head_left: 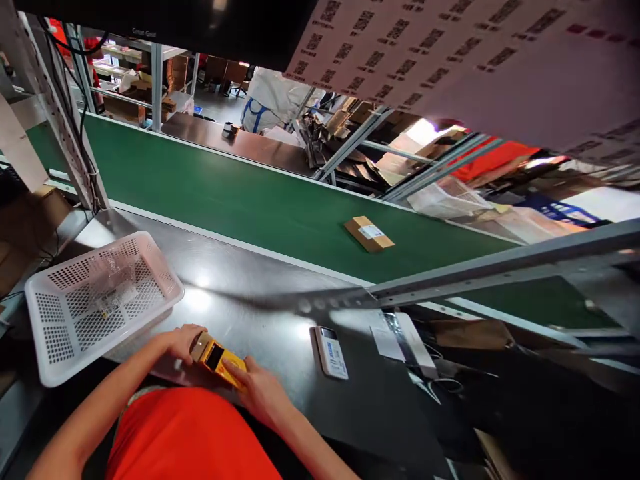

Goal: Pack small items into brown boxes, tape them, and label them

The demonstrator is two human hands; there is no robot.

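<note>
A yellow handheld device [229,368] with a dark window lies slantwise between my hands, over the near edge of the metal table. My right hand [263,393] is wrapped round its lower end, the thumb lying on its top face. My left hand [185,343] is closed at the other end, against a grey-brown part [200,347]; the fingers are partly hidden. To the left stands a white perforated plastic basket [165,293] with clear plastic packets [117,293] in it. Right of my hands lies a flat, light grey device [333,353] with blue lettering and a dark panel.
Beyond the metal table [240,267] runs a green conveyor belt [225,193], with a brown labelled parcel [369,233] on it. A metal post [60,113] with cables rises at left. A sheet of printed codes [425,53] hangs overhead. White papers [387,341] lie at right.
</note>
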